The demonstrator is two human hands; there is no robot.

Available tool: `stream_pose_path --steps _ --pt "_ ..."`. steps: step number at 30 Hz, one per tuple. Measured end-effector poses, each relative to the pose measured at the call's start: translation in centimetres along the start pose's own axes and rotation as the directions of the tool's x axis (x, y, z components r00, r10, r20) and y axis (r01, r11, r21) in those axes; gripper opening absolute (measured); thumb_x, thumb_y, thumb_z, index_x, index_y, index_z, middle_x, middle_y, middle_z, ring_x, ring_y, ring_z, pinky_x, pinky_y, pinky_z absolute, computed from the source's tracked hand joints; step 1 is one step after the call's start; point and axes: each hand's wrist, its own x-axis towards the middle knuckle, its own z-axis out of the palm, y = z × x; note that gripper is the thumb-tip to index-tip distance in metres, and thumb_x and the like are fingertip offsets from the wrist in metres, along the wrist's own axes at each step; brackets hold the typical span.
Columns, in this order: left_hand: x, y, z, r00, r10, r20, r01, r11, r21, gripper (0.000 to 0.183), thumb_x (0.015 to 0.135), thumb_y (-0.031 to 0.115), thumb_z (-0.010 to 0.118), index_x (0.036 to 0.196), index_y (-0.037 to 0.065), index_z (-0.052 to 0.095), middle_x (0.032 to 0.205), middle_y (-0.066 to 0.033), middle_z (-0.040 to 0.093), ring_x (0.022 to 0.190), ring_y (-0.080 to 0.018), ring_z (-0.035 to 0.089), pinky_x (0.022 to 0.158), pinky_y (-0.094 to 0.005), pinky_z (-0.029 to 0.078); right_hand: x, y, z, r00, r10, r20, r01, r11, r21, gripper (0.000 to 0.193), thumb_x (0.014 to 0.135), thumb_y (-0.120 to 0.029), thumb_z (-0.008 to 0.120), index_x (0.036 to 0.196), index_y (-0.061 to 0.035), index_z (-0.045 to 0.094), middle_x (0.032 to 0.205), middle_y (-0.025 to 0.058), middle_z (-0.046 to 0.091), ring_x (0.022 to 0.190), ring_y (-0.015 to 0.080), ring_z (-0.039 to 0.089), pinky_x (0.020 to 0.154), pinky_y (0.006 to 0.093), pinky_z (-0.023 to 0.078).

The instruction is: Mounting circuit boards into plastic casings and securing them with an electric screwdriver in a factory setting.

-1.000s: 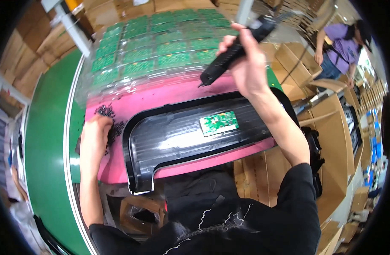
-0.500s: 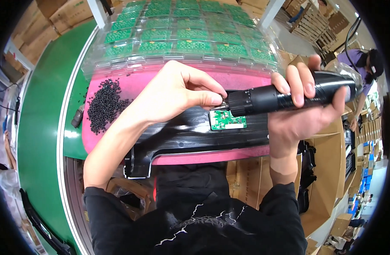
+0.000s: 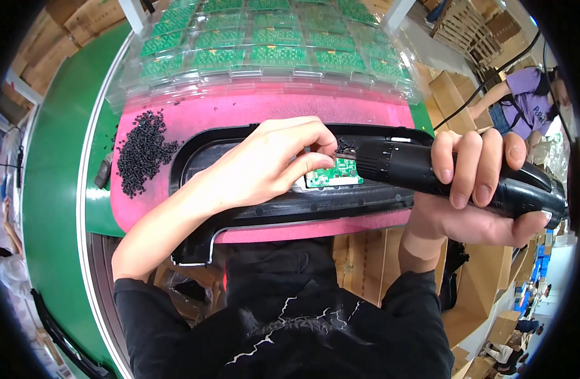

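Note:
My right hand is wrapped round a black electric screwdriver, which lies nearly level with its bit toward the left. At the bit's tip, the thumb and forefinger of my left hand are pinched together. Whatever sits between those fingertips is too small to make out. Just beneath them a green circuit board lies inside a long black plastic housing. My left hand and wrist cover part of the housing. A heap of small black screws is at the left on the pink mat.
Clear plastic trays holding several green boards stand behind the mat. A dark lump lies left of the screws. Cardboard boxes are at the lower right. A person in a purple shirt is at the far right, near a hanging cable.
The screwdriver has moved right and its rear end has dropped. My left fingers remain at its bit. More of the housing's upper rim shows, and the person at the right is more in view.

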Motion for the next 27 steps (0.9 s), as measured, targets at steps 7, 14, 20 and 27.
stream_pose_path --steps 7,14,20,27 --pt "-0.6 -0.6 0.6 0.997 0.04 -0.068 -0.037 0.998 0.047 0.012 0.084 0.002 0.066 0.092 -0.003 0.059 0.087 -0.0116 0.064 0.078 -0.0254 0.065 0.073 -0.0315 0.051 -0.3 0.6 0.1 1.0 0.02 -0.009 -0.021 0.999 -0.042 0.054 0.078 -0.058 0.067 0.1 -0.0108 0.05 0.065 -0.0059 0.049 0.049 0.0072 0.048 0.057 0.0264 0.042" --pt "-0.1 -0.1 0.6 0.997 -0.034 -0.073 0.031 0.999 -0.035 0.011 0.083 -0.002 0.065 0.093 -0.004 0.062 0.086 -0.0119 0.066 0.079 -0.0243 0.067 0.073 -0.0324 0.052 -0.1 0.8 -0.6 0.995 0.067 0.078 -0.066 0.998 -0.022 0.053 0.08 -0.057 0.066 0.1 -0.0109 0.05 0.065 -0.0041 0.053 0.049 0.0083 0.052 0.056 0.0285 0.045" --pt "-0.3 0.4 0.5 1.0 -0.004 -0.014 0.005 0.998 0.057 0.007 0.081 -0.006 0.064 0.087 -0.003 0.063 0.079 -0.0115 0.065 0.072 -0.0239 0.065 0.068 -0.0313 0.051 -0.3 1.7 -2.0 0.964 0.162 0.211 -0.167 0.986 0.009 0.062 0.079 -0.065 0.066 0.106 -0.0117 0.051 0.069 -0.0038 0.054 0.054 0.0083 0.055 0.058 0.0281 0.046" --pt "-0.3 -0.3 0.3 0.974 0.025 -0.227 0.053 0.943 0.329 0.003 0.085 -0.003 0.063 0.087 -0.002 0.061 0.076 -0.0108 0.063 0.07 -0.0222 0.064 0.066 -0.0291 0.05 -0.1 1.6 -3.1 0.98 0.196 -0.029 -0.197 0.949 -0.245 0.068 0.085 -0.072 0.05 0.102 -0.0059 0.053 0.064 -0.0023 0.051 0.047 0.0086 0.043 0.054 0.0284 0.038"
